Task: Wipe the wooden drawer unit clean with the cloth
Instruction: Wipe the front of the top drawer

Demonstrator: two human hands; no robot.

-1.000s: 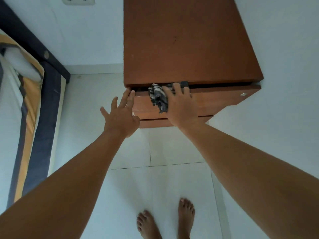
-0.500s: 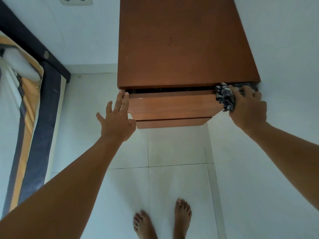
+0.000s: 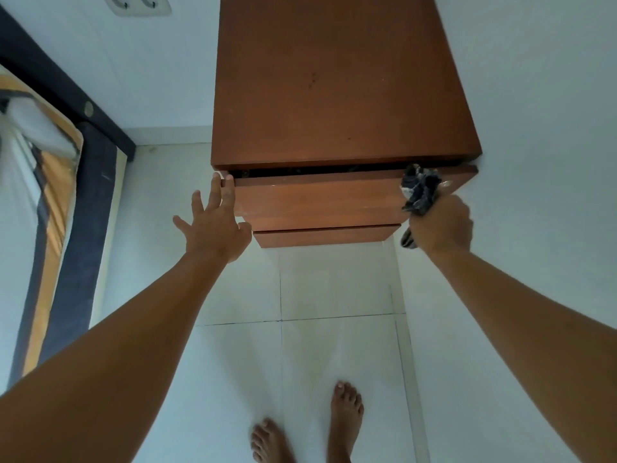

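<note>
Straight ahead, the wooden drawer unit (image 3: 340, 88) stands on the pale tiled floor (image 3: 334, 345) with its right side against a white wall. Its top drawer (image 3: 317, 202) sits slightly out, showing a dark slit under the brown top panel, and a lower drawer front (image 3: 324, 235) shows beneath it.

The left hand (image 3: 215, 225) reaches to the left end of the top drawer. Its fingers are straight and spread, and the tips of the two longest touch the drawer's upper left corner. The thumb points out to the left, clear of the wood.

The right hand (image 3: 440, 225) is at the opposite, right end of the same drawer front, with its fingers curled round a bunched dark patterned cloth (image 3: 419, 192). The cloth sticks up out of the fist and lies against the drawer's upper right edge, with one tail hanging below the hand. A small metal fitting (image 3: 445, 184) glints just beside the cloth.

A striped mattress (image 3: 43, 182) in a dark frame lies to the left, a double wall socket (image 3: 137, 3) sits at the top edge, and two bare feet (image 3: 345, 409) stand on the tiles below.
</note>
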